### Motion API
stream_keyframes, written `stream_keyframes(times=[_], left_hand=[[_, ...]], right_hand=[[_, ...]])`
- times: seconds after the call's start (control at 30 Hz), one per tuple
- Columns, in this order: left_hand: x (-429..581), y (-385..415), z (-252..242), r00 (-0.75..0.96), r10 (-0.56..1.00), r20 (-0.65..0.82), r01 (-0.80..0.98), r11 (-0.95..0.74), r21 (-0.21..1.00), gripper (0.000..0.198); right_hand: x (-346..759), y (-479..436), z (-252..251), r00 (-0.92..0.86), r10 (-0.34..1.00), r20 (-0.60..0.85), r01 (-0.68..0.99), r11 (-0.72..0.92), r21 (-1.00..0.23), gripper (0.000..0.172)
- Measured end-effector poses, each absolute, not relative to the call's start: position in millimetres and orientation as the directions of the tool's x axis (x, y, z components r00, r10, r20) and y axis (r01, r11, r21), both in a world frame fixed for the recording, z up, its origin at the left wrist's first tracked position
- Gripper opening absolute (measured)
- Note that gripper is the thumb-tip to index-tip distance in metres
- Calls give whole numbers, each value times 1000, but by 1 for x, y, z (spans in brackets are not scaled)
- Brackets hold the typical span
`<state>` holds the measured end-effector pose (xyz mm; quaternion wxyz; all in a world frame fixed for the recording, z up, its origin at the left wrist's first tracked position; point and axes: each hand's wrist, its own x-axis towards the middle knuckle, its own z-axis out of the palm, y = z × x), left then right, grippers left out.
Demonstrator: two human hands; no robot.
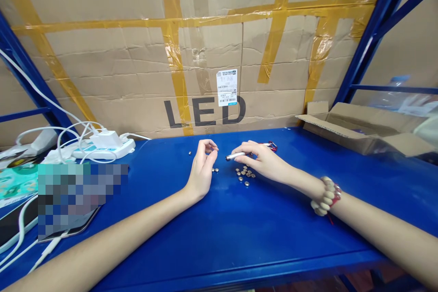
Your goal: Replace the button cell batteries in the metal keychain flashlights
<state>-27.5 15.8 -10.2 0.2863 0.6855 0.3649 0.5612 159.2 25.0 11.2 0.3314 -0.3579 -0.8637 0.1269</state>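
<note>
**Blue table: two hands, small torch, loose button cells**

- Left hand (201,169): rests on its edge on the blue table (219,237), fingers curled, thumb and forefinger tips brought together. Whether anything is pinched between them cannot be told.
- Right hand (263,160): fingers closed around a small silver torch (235,156), its open end pointing toward the left hand. A red cord (272,146) shows at the far end.
- Button cells (245,174): a loose cluster on the table just under the torch, beside the right hand.
- Two cells (215,170): beside the left palm.
- One stray cell (190,152): further left, apart.
- Bead bracelet (325,196): on the right wrist.
- Power strip (102,148): far left, with white cables.
- Open cardboard box (359,130): far right.
- Cardboard wall (137,54): behind, printed "LED".
</note>
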Motion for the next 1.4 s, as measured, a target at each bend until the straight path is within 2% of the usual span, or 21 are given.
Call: stream_keyframes(times=[0.2, 0.8, 0.9, 1.07, 1.17, 1.27, 1.33, 1.4], left_hand=[[-28, 17, -11, 110, 818, 564, 174, -575, 800, 12], [-27, 15, -9, 106, 828, 550, 195, -560, 805, 10], [-25, 13, -7, 137, 815, 563, 273, -577, 769, 9], [-24, 10, -6, 228, 784, 577, 475, -607, 638, 24], [-23, 10, -8, 269, 802, 533, 409, -597, 691, 23], [-23, 11, -8, 327, 814, 480, 292, -570, 768, 14], [-24, 14, -8, 288, 830, 478, 257, -547, 796, 10], [-25, 17, -9, 222, 855, 469, 232, -513, 827, 15]], right_hand=[[160, 25, 13, -447, 712, 542, 552, 696, -460, 26], [159, 21, 13, -469, 715, 518, 604, 688, -403, 28], [159, 21, 11, -509, 691, 513, 573, 717, -397, 28], [157, 21, 3, -622, 591, 513, 498, 805, -322, 28], [158, 23, 0, -641, 559, 526, 462, 828, -318, 30], [159, 25, 2, -623, 558, 548, 460, 828, -321, 34], [160, 26, 5, -560, 598, 573, 487, 797, -356, 34], [161, 27, 8, -459, 660, 595, 520, 742, -423, 31]])
